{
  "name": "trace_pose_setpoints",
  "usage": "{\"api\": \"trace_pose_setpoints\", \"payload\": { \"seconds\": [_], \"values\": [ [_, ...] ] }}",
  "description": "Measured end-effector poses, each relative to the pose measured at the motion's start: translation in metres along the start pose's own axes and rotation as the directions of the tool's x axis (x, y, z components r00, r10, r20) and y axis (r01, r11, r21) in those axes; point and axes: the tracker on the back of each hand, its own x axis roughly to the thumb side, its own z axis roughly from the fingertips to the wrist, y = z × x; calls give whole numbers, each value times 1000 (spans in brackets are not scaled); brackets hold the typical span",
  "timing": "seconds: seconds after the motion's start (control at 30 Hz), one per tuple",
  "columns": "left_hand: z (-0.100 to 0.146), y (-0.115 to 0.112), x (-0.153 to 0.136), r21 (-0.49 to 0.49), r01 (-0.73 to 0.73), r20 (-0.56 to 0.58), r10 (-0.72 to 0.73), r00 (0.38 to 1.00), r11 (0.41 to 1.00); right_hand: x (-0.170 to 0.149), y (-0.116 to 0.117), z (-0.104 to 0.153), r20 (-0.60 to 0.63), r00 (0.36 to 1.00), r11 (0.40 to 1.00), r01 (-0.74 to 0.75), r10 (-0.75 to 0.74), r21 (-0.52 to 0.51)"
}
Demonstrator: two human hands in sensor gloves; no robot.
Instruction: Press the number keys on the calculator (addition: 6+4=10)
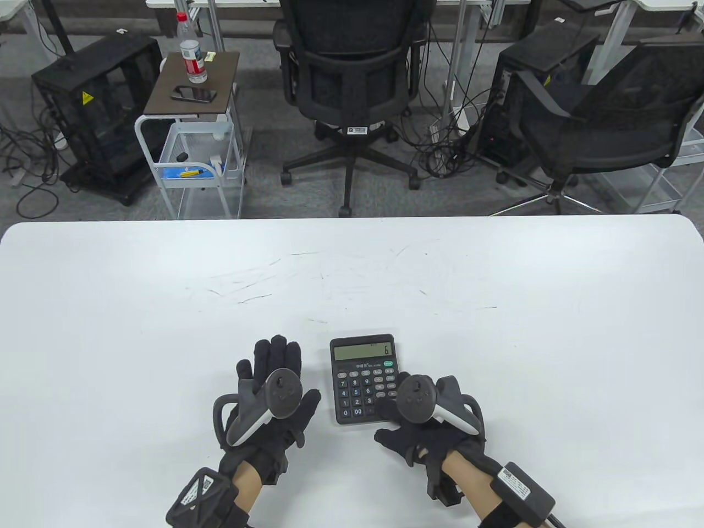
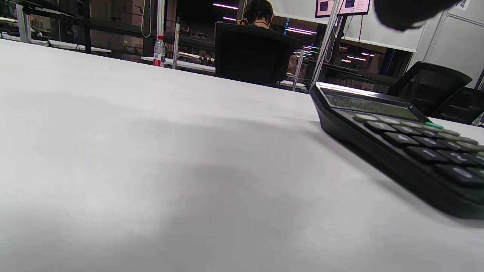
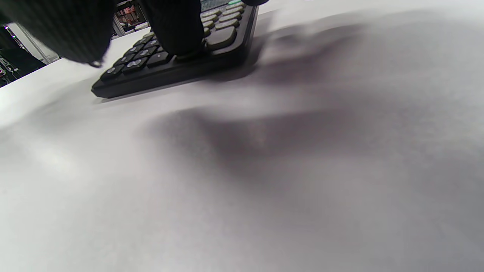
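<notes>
A black calculator (image 1: 360, 379) lies flat on the white table (image 1: 352, 275) near its front edge, and its display reads 6. My left hand (image 1: 273, 360) rests flat on the table just left of the calculator, fingers spread, holding nothing. My right hand (image 1: 410, 423) hovers over the calculator's near right corner. In the right wrist view one gloved finger (image 3: 174, 30) touches a key in the near rows of the calculator (image 3: 140, 62), beside a large key. The left wrist view shows the calculator (image 2: 397, 139) from its left side, with a fingertip (image 2: 408, 13) at the top edge.
Beyond the table's far edge stand two black office chairs (image 1: 352, 82) (image 1: 610, 121), a small cart (image 1: 192, 137) with a bottle (image 1: 191, 49) and a phone, and a black cabinet (image 1: 99, 110).
</notes>
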Motion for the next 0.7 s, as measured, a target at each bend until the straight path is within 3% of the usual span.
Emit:
{"api": "trace_pose_setpoints", "payload": {
  "seconds": [0.37,0.6,0.7],
  "values": [
    [0,-1,1,-2,7,1,-7,1000,1000,1,1,-1,-1,1000,1000,7,-7,12],
    [0,-2,1,-8,11,-3,-11,1000,1000,9,4,-4,43,999,998,12,-9,-70],
    [0,-2,1,-9,10,-4,-10,1000,1000,23,8,-8,52,997,994,-60,65,-93]
  ]
}}
